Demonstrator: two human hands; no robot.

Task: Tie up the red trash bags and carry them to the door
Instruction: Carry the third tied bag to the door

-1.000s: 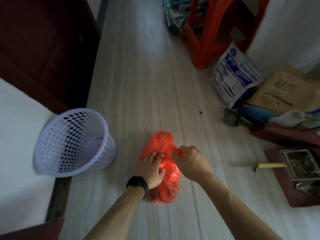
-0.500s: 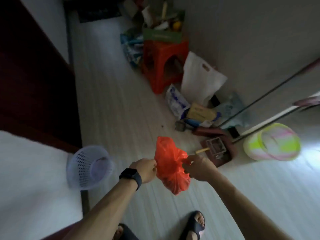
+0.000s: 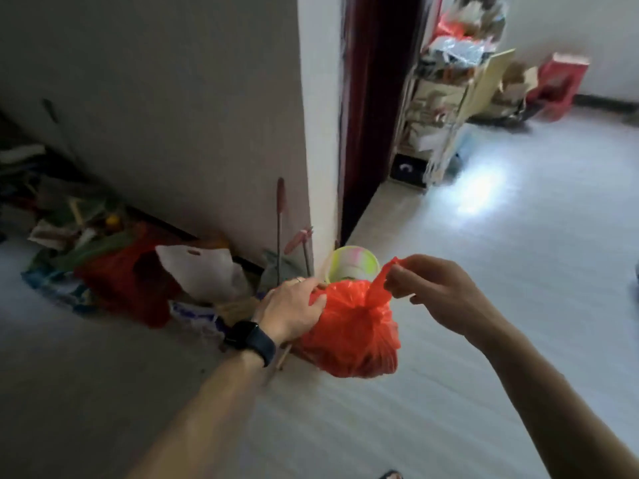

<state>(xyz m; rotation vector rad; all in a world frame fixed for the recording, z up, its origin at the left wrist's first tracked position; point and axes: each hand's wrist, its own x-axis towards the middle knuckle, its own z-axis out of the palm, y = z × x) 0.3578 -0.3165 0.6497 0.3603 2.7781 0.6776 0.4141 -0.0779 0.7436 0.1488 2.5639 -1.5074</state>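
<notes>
Red trash bag [image 3: 349, 333] aloft between fingers [image 3: 413, 264]

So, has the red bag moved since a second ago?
Yes. The red bag is lifted off the floor now and carried over, directly in front of the yellow-green bin.

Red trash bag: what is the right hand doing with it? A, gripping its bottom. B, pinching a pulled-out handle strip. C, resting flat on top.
B: the right hand pinches a stretched strip at the top of the red trash bag, while the left hand grips its other side.
</notes>
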